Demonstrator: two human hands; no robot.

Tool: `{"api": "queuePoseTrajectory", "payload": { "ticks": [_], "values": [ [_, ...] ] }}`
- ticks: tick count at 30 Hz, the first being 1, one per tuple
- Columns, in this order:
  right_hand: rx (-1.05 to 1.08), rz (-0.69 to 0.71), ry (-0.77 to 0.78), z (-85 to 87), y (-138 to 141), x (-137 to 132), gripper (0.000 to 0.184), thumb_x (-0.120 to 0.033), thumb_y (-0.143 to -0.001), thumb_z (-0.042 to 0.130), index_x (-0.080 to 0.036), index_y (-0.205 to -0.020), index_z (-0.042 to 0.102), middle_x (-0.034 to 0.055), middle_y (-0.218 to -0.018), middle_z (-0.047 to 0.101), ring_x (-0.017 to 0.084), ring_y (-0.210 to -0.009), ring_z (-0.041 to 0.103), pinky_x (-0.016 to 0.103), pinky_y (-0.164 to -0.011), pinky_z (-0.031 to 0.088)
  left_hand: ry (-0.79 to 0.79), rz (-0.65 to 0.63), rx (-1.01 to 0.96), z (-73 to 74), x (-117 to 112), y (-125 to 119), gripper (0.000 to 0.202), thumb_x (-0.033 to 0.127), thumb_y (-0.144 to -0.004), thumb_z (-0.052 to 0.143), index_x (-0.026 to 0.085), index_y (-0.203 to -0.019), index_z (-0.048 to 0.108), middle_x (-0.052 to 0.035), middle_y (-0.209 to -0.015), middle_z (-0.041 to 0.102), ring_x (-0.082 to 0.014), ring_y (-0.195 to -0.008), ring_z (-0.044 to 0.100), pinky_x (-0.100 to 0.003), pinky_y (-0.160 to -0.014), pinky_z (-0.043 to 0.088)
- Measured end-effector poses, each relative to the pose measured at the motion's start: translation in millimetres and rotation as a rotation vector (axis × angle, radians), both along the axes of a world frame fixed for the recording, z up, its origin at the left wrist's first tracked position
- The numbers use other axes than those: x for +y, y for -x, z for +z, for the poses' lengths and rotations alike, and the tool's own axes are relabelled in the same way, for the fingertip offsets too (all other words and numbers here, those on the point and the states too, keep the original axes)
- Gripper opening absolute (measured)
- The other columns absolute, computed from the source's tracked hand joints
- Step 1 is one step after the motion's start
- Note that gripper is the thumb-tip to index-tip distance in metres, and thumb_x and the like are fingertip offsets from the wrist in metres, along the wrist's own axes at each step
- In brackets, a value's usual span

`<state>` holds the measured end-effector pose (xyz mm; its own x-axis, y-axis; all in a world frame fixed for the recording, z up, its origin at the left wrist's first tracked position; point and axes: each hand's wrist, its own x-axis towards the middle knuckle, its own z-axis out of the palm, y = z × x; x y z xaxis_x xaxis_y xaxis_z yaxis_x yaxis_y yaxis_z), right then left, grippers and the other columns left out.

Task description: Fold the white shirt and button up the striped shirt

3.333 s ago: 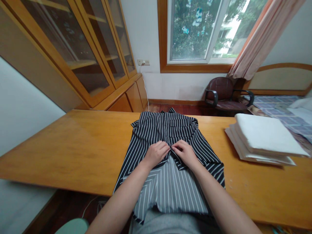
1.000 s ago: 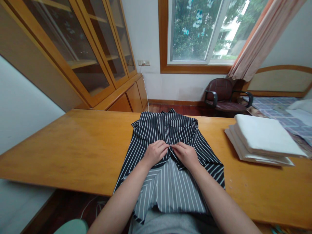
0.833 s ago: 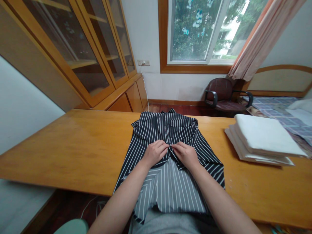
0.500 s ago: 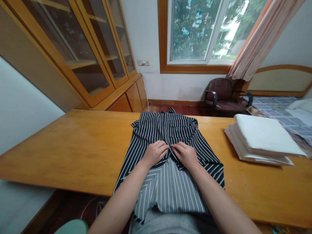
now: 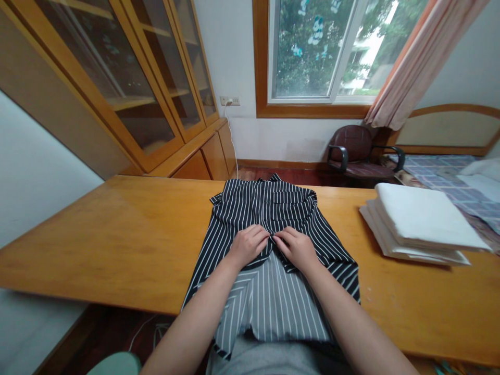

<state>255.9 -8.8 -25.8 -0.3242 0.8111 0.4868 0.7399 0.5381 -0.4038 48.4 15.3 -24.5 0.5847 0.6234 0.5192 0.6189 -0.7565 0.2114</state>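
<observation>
A black shirt with white stripes (image 5: pixel 242 208) lies spread on the wooden table, its lower part hanging over the front edge towards me. Below my hands its front parts, and the greyer inner side of the cloth shows. My left hand (image 5: pixel 249 245) pinches the shirt's front edge from the left. From the right, my right hand (image 5: pixel 297 247) pinches the opposite front edge. The fingertips of both hands almost meet at the middle of the front. Whether a button sits between them is too small to make out.
The wooden table (image 5: pixel 117 234) stretches to both sides. On its right rests a stack of white folded sheets or packets (image 5: pixel 429 219). Beyond stand a maroon armchair (image 5: pixel 353 148), a bed (image 5: pixel 441 177) and a glass-door cabinet (image 5: pixel 156 78). A pale green stool (image 5: pixel 115 364) is at lower left.
My right hand's fingertips have shifted very slightly left, closer to the left hand's. The shirt lies as before, with both hands still pinching it.
</observation>
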Motion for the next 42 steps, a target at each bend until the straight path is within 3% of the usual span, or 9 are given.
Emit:
{"api": "queuePoseTrajectory", "payload": {
  "ticks": [10, 24, 27, 34, 42],
  "values": [
    [0.035, 0.042, 0.04, -7.5, 0, 4, 0.025, -0.034, -0.098, 0.053, -0.024, -0.112, 0.071, 0.0054, -0.095, 0.071, 0.018, -0.085, 0.068, 0.027, -0.079, 0.054, 0.015, -0.002, -0.019, 0.1, 0, -1, 0.016, 0.023, -0.098, 0.049, 0.02, -0.1, 0.064, -0.0043, -0.094, 0.067, -0.0177, -0.09, 0.062, -0.032, -0.08, 0.05],
    [0.171, 0.088, 0.072, -10.1, -2, 7, 0.021, -0.029, -0.096, 0.056, -0.024, -0.11, 0.072, 0.0047, -0.094, 0.07, 0.018, -0.085, 0.067, 0.029, -0.08, 0.054, 0.025, -0.006, -0.042, -1.8, 1, 0, 0.015, 0.023, -0.098, 0.049, 0.019, -0.099, 0.064, -0.0043, -0.094, 0.067, -0.018, -0.091, 0.062, -0.032, -0.082, 0.051],
    [0.217, 0.05, 0.08, -6.9, -3, 6, 0.023, -0.029, -0.098, 0.052, -0.024, -0.107, 0.072, 0.0051, -0.092, 0.07, 0.019, -0.086, 0.067, 0.03, -0.081, 0.053, 0.036, -0.002, -0.057, -1.3, 1, -1, 0.014, 0.023, -0.098, 0.049, 0.02, -0.098, 0.063, -0.0041, -0.094, 0.067, -0.0174, -0.09, 0.062, -0.032, -0.081, 0.051],
    [0.333, -0.181, 0.098, -10.5, -13, 12, 0.025, -0.032, -0.098, 0.05, -0.022, -0.096, 0.072, 0.0057, -0.088, 0.07, 0.02, -0.081, 0.066, 0.033, -0.077, 0.051, 0.101, 0.043, -0.011, -3.8, 2, -2, 0.01, 0.019, -0.094, 0.053, 0.021, -0.093, 0.063, -0.003, -0.09, 0.066, -0.0171, -0.088, 0.063, -0.031, -0.079, 0.051],
    [0.21, -0.202, 0.096, -17.3, -16, 18, 0.018, -0.024, -0.093, 0.054, -0.023, -0.094, 0.072, 0.0056, -0.091, 0.07, 0.023, -0.087, 0.062, 0.038, -0.081, 0.049, 0.141, 0.066, -0.015, -2.3, 3, -3, 0.01, 0.016, -0.09, 0.054, 0.021, -0.089, 0.063, -0.0031, -0.087, 0.064, -0.0177, -0.085, 0.062, -0.031, -0.076, 0.051]
  ]
}}
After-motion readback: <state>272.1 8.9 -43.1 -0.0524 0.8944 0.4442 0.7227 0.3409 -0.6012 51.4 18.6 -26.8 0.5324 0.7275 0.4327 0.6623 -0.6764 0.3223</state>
